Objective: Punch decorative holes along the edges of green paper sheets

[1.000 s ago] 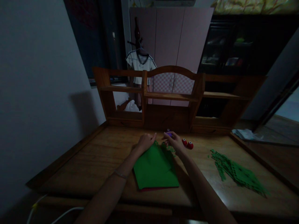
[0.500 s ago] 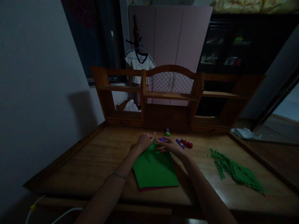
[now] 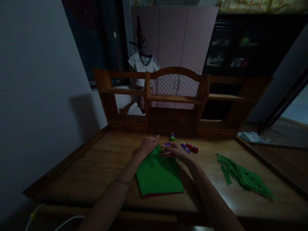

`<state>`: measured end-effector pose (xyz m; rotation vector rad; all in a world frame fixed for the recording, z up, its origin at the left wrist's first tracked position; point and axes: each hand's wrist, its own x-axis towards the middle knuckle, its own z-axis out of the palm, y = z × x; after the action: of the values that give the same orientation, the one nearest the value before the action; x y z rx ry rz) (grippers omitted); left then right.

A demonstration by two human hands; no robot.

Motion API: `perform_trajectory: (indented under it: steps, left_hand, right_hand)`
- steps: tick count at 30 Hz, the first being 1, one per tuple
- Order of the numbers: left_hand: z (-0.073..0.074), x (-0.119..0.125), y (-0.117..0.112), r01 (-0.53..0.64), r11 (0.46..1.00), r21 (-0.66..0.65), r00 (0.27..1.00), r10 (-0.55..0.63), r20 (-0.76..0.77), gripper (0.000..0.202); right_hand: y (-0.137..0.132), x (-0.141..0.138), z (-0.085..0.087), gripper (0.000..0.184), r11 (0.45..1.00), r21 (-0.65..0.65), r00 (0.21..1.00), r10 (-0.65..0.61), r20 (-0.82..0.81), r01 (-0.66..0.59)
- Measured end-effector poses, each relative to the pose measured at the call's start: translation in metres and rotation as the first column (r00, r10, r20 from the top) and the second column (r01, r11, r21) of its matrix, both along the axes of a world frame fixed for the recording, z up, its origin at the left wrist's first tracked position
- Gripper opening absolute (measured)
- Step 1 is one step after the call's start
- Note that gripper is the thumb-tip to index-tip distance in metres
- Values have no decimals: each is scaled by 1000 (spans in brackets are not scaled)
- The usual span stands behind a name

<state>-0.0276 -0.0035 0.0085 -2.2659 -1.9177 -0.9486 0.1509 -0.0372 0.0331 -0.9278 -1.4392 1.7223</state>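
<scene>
Closed around a small purple piece (image 3: 166, 144), the right hand (image 3: 176, 150) sits over the far end of a green sheet (image 3: 160, 175), with its fingers partly hiding the piece. The left hand (image 3: 148, 146) rests at the sheet's far left corner, one digit sticking out forward; whether it pinches the sheet or only lies against it, I cannot tell. The sheet lies flat on the wooden desk (image 3: 96, 166), below the hands, and a thin red edge (image 3: 156, 194) shows beneath its near side. Just beyond the right hand, two purple pieces (image 3: 187, 150) and two red pieces (image 3: 195, 149) stand close together. Farther back are a light green piece (image 3: 172, 138) and a darker one (image 3: 172, 134) behind it. Well to the right lies a pile of green strips (image 3: 243, 175), many with holes. A wooden shelf (image 3: 176, 99) stands along the back.
</scene>
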Motion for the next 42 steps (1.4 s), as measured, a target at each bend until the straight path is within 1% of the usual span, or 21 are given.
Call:
perform_trajectory:
  steps: [6, 11, 15, 19, 22, 25, 27, 29, 31, 32, 34, 36, 37, 38, 39, 40, 42]
  left_hand:
    - [2, 1, -2, 29, 1000, 0, 1000, -29, 4, 65]
    - [0, 0, -1, 45, 999, 12, 998, -45, 44, 62]
    - [1, 0, -2, 45, 998, 46, 997, -48, 64, 59]
    - [8, 1, -6, 10, 993, 118, 997, -19, 74, 54]
    - [14, 2, -11, -23, 983, 182, 992, 0, 126, 49]
    - [18, -2, -13, -67, 970, 232, 970, 9, 243, 46]
    - [18, -7, -9, -86, 959, 272, 934, -17, 356, 42]
    - [15, -14, -2, -104, 943, 316, 872, -66, 485, 37]
    - [9, -22, 7, -118, 938, 327, 781, -115, 614, 32]
    - [6, -25, 12, -125, 945, 302, 713, -126, 690, 32]
    - [-2, -31, 20, -93, 977, 192, 532, -114, 839, 34]
    - [-10, -33, 25, 17, 997, 77, 346, -78, 935, 40]
    - [-13, -33, 27, 87, 996, 36, 273, -58, 960, 44]
    - [-15, -32, 27, 129, 992, 11, 215, -39, 976, 47]
    - [-16, -30, 28, 159, 987, 3, 173, -31, 984, 50]
    - [-17, -29, 28, 178, 984, 11, 146, -37, 989, 51]
    - [-18, -25, 28, 218, 974, 55, 126, -84, 989, 50]
  right_hand:
    - [-3, 2, 3, 36, 1000, 15, 999, 23, 44, -24]
    - [-3, 2, 0, 37, 998, -1, 998, 60, 32, -60]
    - [-2, 2, -2, 36, 999, 1, 998, 44, 39, -45]
    - [1, 1, -3, 36, 1000, -3, 1000, -11, 16, 11]
    - [5, 0, -4, 37, 995, 3, 995, -103, -9, 104]
    - [10, 0, -5, 37, 979, -13, 979, -203, -31, 202]
    - [12, 1, -5, 35, 968, -15, 966, -253, -55, 252]
    - [14, 3, -5, 34, 952, -12, 948, -307, -90, 307]
    - [16, 5, -4, 33, 934, -10, 926, -355, -126, 357]
    - [16, 6, -3, 33, 925, -17, 916, -377, -136, 378]
    - [17, 9, -2, 32, 909, -30, 896, -415, -156, 416]
    - [18, 11, -2, 33, 895, -32, 873, -442, -207, 446]
    - [19, 13, -3, 33, 886, -28, 858, -455, -240, 462]
    - [21, 14, -4, 33, 878, -25, 841, -467, -273, 479]
    - [22, 15, -5, 33, 868, -27, 824, -479, -301, 495]
    - [23, 16, -7, 34, 858, -34, 807, -495, -321, 513]
    - [26, 17, -10, 35, 838, -54, 778, -526, -343, 543]
